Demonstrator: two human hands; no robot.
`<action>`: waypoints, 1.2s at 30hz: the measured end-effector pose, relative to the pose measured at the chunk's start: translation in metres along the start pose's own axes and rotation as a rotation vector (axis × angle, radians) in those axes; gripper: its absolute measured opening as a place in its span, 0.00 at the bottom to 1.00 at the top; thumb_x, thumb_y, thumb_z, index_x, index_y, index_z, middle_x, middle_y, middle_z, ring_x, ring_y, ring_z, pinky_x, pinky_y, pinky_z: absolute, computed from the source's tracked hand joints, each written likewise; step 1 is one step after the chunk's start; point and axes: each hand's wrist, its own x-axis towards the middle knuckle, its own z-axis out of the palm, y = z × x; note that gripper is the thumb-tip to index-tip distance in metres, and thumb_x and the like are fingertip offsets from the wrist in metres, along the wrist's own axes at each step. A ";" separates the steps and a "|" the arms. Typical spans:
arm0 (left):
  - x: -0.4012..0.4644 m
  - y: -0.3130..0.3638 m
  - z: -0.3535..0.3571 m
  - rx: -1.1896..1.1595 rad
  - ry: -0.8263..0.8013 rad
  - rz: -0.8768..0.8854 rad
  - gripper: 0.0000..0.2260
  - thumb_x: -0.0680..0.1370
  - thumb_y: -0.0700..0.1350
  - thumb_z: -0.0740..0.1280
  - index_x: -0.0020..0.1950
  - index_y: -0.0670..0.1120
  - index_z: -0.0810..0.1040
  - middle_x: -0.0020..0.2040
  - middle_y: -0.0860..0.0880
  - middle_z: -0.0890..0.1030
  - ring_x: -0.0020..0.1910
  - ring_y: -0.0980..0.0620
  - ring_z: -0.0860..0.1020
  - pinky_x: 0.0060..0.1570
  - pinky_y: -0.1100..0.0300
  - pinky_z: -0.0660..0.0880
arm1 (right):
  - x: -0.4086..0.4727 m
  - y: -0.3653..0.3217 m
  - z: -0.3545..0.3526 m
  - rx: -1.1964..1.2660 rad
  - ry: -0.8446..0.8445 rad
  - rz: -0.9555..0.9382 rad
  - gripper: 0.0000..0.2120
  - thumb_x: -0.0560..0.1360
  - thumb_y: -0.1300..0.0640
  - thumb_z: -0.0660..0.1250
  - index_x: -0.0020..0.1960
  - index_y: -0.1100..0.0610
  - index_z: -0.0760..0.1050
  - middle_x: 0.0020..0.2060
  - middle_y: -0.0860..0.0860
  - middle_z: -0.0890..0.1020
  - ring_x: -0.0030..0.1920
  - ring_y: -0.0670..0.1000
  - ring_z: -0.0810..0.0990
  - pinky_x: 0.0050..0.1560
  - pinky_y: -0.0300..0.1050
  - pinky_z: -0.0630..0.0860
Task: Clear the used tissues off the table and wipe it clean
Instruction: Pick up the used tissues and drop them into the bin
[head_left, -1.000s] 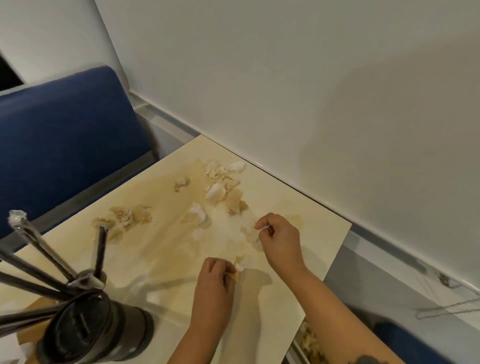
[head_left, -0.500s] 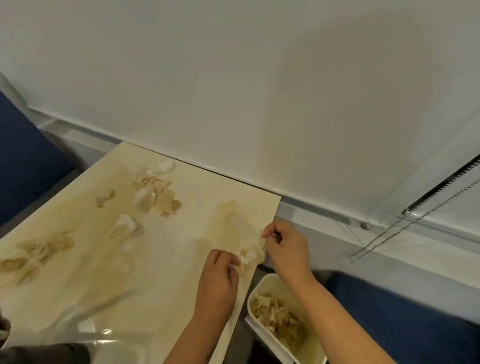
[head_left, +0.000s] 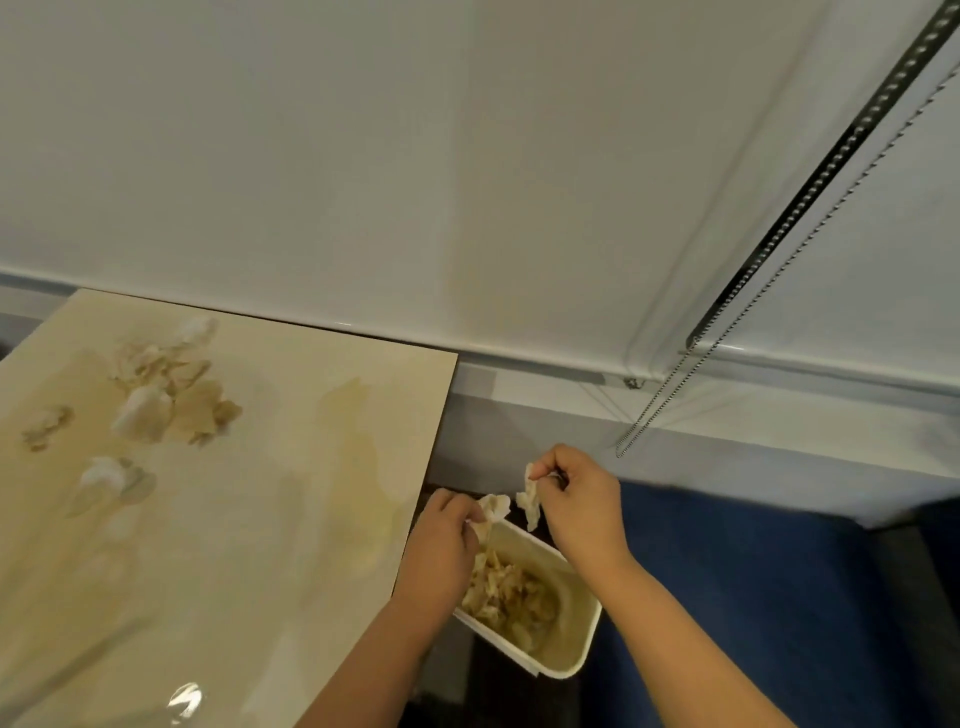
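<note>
Binning step: left hand (head_left: 441, 540) and right hand (head_left: 582, 499) each pinch a tissue (head_left: 530, 501) above bin (head_left: 576, 639); next, release.

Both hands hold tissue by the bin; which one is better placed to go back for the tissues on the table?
Probably the left hand: it sits right beside the table edge, nearer the remaining tissues, while the right hand is farther out past the bin.

Table (head_left: 270, 519) pale beige with tan stains; tissues (head_left: 156, 395) white and brown-stained; bin (head_left: 582, 639) cream; seat (head_left: 753, 597) dark blue.
</note>
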 end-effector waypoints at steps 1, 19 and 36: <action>0.002 -0.002 0.006 0.006 -0.039 -0.015 0.09 0.74 0.34 0.63 0.46 0.45 0.78 0.48 0.53 0.72 0.45 0.55 0.74 0.45 0.65 0.69 | -0.001 0.005 -0.002 -0.007 0.001 0.015 0.10 0.72 0.69 0.62 0.37 0.57 0.76 0.34 0.46 0.78 0.37 0.41 0.75 0.37 0.27 0.68; 0.018 -0.043 0.066 0.026 -0.452 -0.284 0.12 0.78 0.38 0.62 0.55 0.51 0.79 0.53 0.50 0.79 0.50 0.56 0.77 0.51 0.62 0.76 | -0.018 0.058 -0.001 -0.105 -0.042 0.135 0.12 0.72 0.69 0.62 0.38 0.54 0.77 0.36 0.44 0.78 0.39 0.45 0.76 0.38 0.30 0.71; -0.004 -0.042 0.042 -0.116 -0.356 -0.330 0.16 0.77 0.35 0.57 0.48 0.57 0.76 0.54 0.50 0.77 0.51 0.54 0.76 0.42 0.73 0.71 | -0.030 0.103 0.016 -0.351 -0.445 0.311 0.16 0.76 0.60 0.64 0.60 0.45 0.76 0.55 0.45 0.79 0.49 0.44 0.79 0.46 0.35 0.77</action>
